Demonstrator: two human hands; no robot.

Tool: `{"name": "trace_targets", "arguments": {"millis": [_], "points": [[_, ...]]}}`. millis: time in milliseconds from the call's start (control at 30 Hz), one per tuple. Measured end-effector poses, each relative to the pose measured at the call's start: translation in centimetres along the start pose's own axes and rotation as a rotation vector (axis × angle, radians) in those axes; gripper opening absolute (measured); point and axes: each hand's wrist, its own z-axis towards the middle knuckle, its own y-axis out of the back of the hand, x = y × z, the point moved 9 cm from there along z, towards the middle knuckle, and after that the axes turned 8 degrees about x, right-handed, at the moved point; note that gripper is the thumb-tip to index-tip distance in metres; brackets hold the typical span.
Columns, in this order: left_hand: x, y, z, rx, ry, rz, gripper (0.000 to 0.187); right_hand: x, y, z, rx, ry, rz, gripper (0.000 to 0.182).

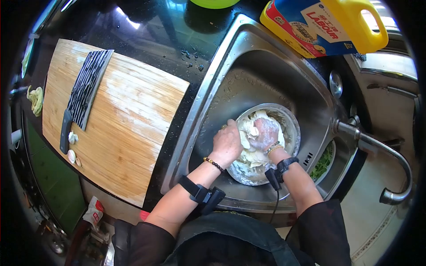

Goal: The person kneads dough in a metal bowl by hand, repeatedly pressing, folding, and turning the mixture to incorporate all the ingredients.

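A metal bowl [291, 128] of floury white dough [252, 157] stands in the steel sink. My left hand [227, 142] is closed on the bowl's left rim, with its fingertips near the dough. Inside the bowl, my right hand [265, 134] is dusted with flour and pressed into the dough, its fingers curled and partly hidden by it. Loose flour coats the bowl's wall around the dough.
Left of the sink [213, 95], a floury cutting board [128, 133] carries a cleaver [91, 84] and garlic cloves [72, 155]. A yellow jug [319, 26] stands behind the sink. The faucet [377, 144] and a bowl of greens [321, 164] are at right.
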Motion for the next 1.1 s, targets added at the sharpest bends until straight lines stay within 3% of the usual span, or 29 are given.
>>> {"name": "trace_targets", "arguments": {"millis": [333, 467, 533, 800, 1100], "points": [[0.1, -0.4, 0.4, 0.046, -0.024, 0.103, 0.033, 1.3, 2.1, -1.3, -0.056, -0.027, -0.004, 0.034], [0.1, -0.1, 0.3, 0.060, -0.026, 0.043, 0.035, 3.2, 1.5, -4.9, 0.143, 0.060, -0.205, 0.037], [0.4, -0.3, 0.5, 0.053, -0.032, 0.039, 0.035, 4.6, 2.3, -7.1, 0.123, 0.119, -0.212, 0.036], [0.8, -0.8, 0.9, 0.056, -0.046, 0.016, 0.034, 6.4, 1.2, -9.8, 0.590, 0.027, -0.102, 0.032], [0.8, -0.5, 1.0, 0.036, -0.036, 0.015, 0.036, 5.5, -4.2, -5.4, 0.690, 0.014, -0.274, 0.029]]}}
